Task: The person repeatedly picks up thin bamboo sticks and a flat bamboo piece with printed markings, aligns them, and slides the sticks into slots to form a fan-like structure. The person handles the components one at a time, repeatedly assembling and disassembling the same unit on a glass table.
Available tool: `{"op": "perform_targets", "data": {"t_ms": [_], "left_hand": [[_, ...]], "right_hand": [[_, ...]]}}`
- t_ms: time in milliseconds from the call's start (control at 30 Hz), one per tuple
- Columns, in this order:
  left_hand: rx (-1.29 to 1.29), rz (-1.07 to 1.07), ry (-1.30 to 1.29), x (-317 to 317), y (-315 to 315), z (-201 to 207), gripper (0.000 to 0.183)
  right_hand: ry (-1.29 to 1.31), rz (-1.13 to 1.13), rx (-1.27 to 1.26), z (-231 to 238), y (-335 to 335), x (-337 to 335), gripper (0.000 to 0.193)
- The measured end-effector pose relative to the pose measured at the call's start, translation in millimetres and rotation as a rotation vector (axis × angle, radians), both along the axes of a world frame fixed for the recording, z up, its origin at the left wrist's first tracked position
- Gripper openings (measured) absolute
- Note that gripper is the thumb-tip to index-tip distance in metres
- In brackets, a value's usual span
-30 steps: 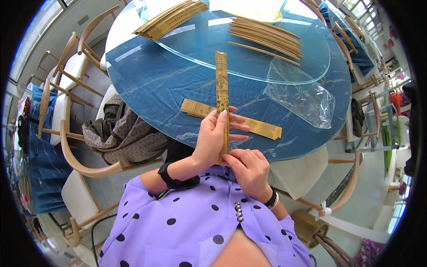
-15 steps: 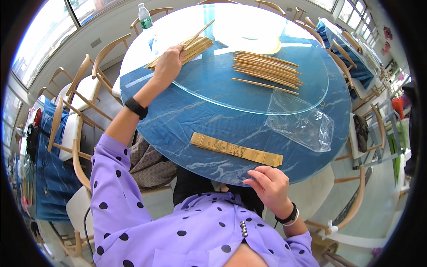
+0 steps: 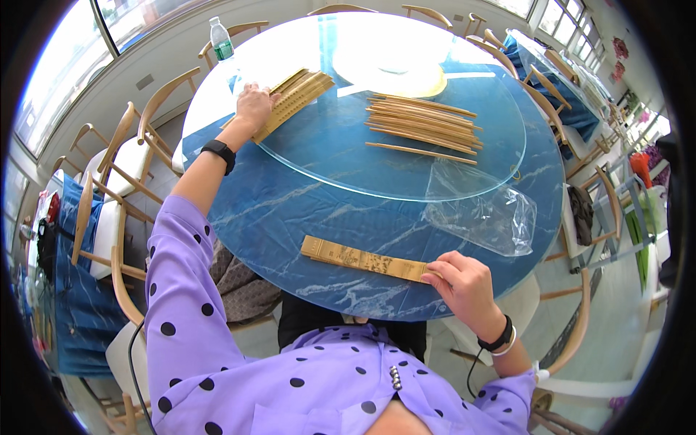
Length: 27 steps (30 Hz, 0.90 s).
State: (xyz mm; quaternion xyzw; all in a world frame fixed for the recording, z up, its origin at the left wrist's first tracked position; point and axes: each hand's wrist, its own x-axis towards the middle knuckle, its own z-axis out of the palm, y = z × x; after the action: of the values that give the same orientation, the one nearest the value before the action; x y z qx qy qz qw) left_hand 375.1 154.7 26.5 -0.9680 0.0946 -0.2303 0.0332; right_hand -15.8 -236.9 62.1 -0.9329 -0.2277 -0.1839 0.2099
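Observation:
A stack of gold printed paper chopstick sleeves (image 3: 296, 101) lies slantwise at the left of the glass turntable. My left hand (image 3: 254, 107) is on the stack's left side, fingers curled at its edge; the fingertips are partly hidden. Close to the table's front edge lies a thin pile of the same gold sleeves (image 3: 355, 257), spread slightly lengthwise. My right hand (image 3: 464, 283) pinches the right end of this pile between thumb and fingers. Several light brown wooden chopsticks (image 3: 424, 123) lie side by side on the turntable, one a little apart toward me.
A crumpled clear plastic bag (image 3: 486, 217) lies partly on the glass turntable (image 3: 348, 187). The round table has a blue marbled top (image 3: 254, 210). A plastic bottle (image 3: 221, 40) stands at the far left. Wooden chairs (image 3: 163, 109) surround the table.
My right hand has come down onto the near pile's right end and pinches it. The thin strip that stuck out above my left hand is no longer raised; that hand has moved along the stack.

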Motion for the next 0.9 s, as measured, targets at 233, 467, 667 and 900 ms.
{"op": "perform_targets", "data": {"t_ms": [233,467,667,900], "left_hand": [[-0.018,-0.148,-0.237,-43.7,20.9,-4.4,0.046],[-0.354,-0.334,-0.038,-194.3,-19.8,2.8,0.043],[-0.607,-0.377,0.107,-320.2,-56.0,-4.5,0.038],[-0.748,-0.436,0.218,-360.1,-86.6,-22.6,0.039]], "right_hand": [[0.032,-0.001,-0.162,18.1,-36.0,112.9,0.022],[-0.235,-0.006,-0.453,-26.3,-68.7,234.1,0.035],[-0.142,0.014,-0.496,-24.2,-53.9,249.1,0.029],[-0.255,0.09,-0.655,-26.2,-55.2,247.7,0.009]]}}
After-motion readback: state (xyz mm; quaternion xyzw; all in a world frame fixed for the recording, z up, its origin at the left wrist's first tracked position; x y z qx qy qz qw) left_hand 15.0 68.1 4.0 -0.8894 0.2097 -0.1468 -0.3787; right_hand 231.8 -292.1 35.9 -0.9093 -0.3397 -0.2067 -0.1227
